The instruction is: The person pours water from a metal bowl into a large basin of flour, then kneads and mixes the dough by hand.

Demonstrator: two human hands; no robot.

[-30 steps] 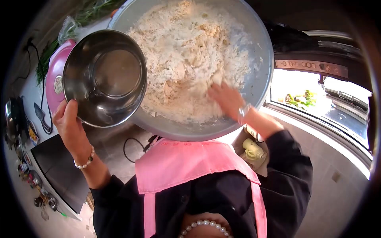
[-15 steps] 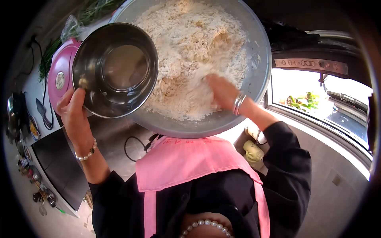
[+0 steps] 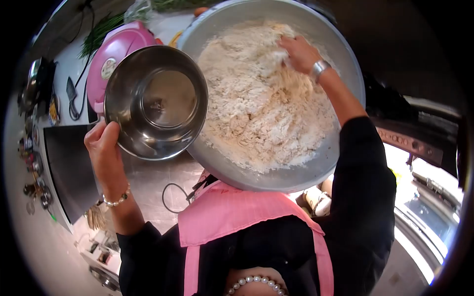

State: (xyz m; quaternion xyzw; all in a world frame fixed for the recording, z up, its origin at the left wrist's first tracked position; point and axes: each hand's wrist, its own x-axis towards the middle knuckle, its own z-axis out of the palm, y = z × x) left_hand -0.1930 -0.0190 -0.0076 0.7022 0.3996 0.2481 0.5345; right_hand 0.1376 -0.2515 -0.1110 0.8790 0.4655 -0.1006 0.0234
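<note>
My left hand (image 3: 106, 148) grips the rim of a shiny steel bowl (image 3: 121, 111), thumb on the inside and fingers behind. The bowl tips towards me; a little cloudy liquid seems to lie at its bottom. My right hand (image 3: 300, 55) is in the far right part of a large grey basin (image 3: 348, 64), touching the flour mixture (image 3: 261, 113). Its thumb and fingers are apart, with the fingertips blurred and partly covered by flour. The mixture is loose and shaggy, with dry white flour and damper beige clumps.
A pink appliance (image 3: 118, 49) stands behind the steel bowl. Green stalks (image 3: 101, 34) and a clear plastic bag (image 3: 138, 10) lie beyond it. On the left are a knife-like tool (image 3: 71, 91) and a dark panel (image 3: 69, 167). A window (image 3: 424, 202) is at the right.
My right hand has moved away from me through the flour, from the basin's near right part to its far side. My left hand still holds the steel bowl; the camera view has shifted.
</note>
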